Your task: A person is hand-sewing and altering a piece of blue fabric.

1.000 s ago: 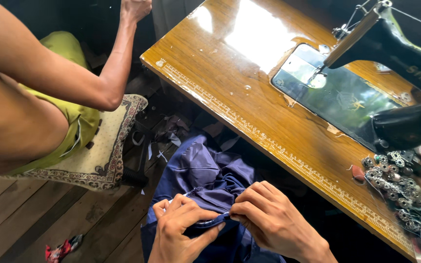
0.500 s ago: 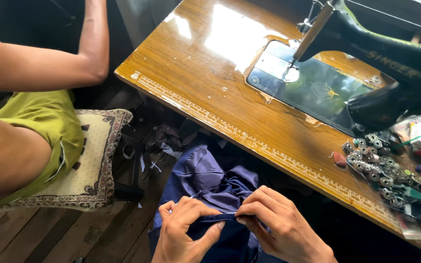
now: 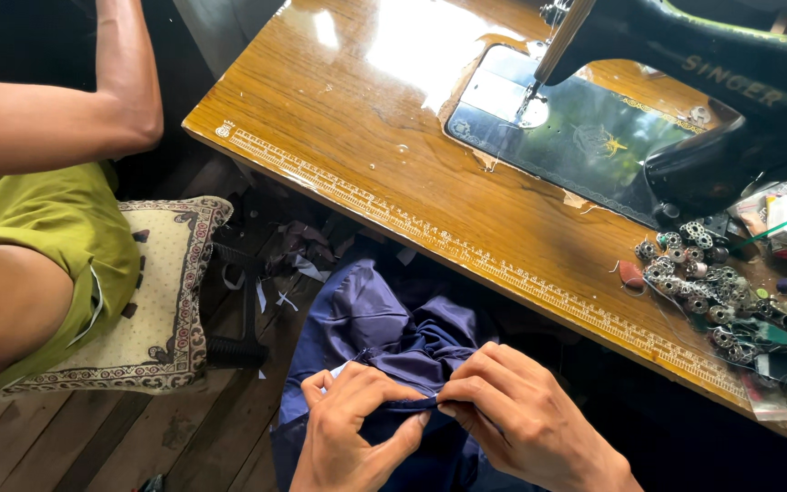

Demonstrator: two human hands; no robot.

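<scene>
Fabric (image 3: 393,337), navy blue, bunched in the lap below the table edge; a narrow fold is pinched taut between both hands at lower centre.

Left hand (image 3: 352,433): thumb and forefinger clamped together on the fold, remaining fingers curled beneath the cloth.

Right hand (image 3: 521,424): fingertips closed on the same fold, just beside the left, the two grips nearly touching.

Handling note (judgement): the fold is best kept flat and evenly tensioned betw. the two pinches, w/ thumbs pressed along the crease so it is not let slip or twist; the bulk of the cloth should be left slack below.

Sewing table (image 3: 366,164): wooden, glossy, w/ a printed measuring scale along its near edge.

Sewing machine (image 3: 703,109): black, set in the table at upper right; needle raised over a bare plate.

Bobbins (image 3: 694,273): metal, heaped at the right of the table, amid thread and misc. small items.

Cushion (image 3: 157,301): cream, patterned border, on a stool at left; a second person in green shorts is seated there, arm reaching upward.

Change vs. half a sec. ago: grips are seen closer together on the fold; view is shifted slightly, the machine being framed further left. Fabric position is otherwise unchanged.
</scene>
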